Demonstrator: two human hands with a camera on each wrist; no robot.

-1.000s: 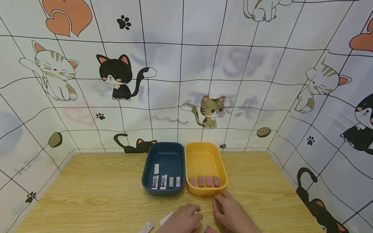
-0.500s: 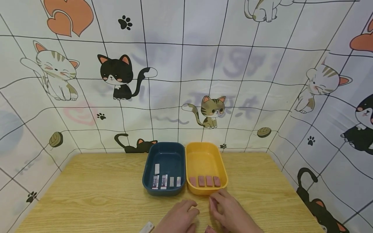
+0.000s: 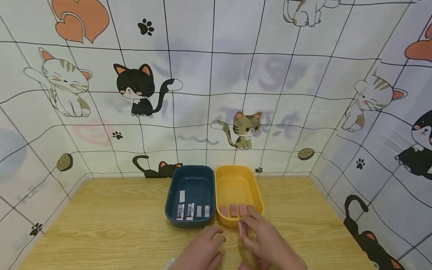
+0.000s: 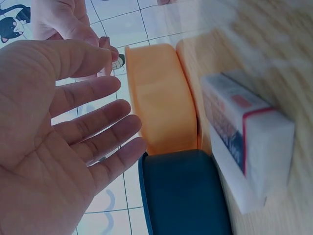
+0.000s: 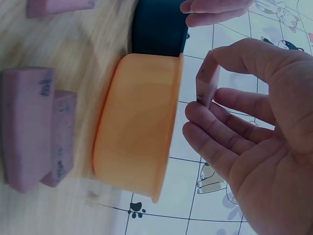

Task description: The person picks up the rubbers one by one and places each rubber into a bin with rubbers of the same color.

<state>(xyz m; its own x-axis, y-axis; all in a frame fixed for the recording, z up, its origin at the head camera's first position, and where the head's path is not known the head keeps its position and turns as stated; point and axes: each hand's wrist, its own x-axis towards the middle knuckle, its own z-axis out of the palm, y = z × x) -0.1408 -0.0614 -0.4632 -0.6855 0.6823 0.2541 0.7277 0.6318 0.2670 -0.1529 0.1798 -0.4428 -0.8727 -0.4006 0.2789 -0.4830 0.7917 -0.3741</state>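
Observation:
Between thumb and fingertips my right hand (image 3: 271, 240) pinches a pink eraser (image 5: 207, 78), just over the near rim of the yellow tray (image 3: 236, 187). A row of several pink erasers (image 3: 233, 210) lies in that tray; the hand partly covers the rightmost one. My left hand (image 3: 202, 247) hovers in front of the blue tray (image 3: 197, 180), its fingers relaxed and apart in the left wrist view, holding nothing. Several white erasers (image 3: 190, 211), some in printed sleeves, lie in the blue tray.
On the wooden table (image 3: 111, 221), pink erasers (image 5: 29, 127) lie near my right hand. A sleeved white eraser (image 4: 269, 147) lies under my left hand, beside another white piece. The trays stand side by side against a cat-patterned cloth wall (image 3: 192, 105).
My right hand has moved forward and slightly left, bringing the pink eraser to the yellow tray's rim. My left hand has shifted slightly left and forward, covering more of the white erasers on the table.

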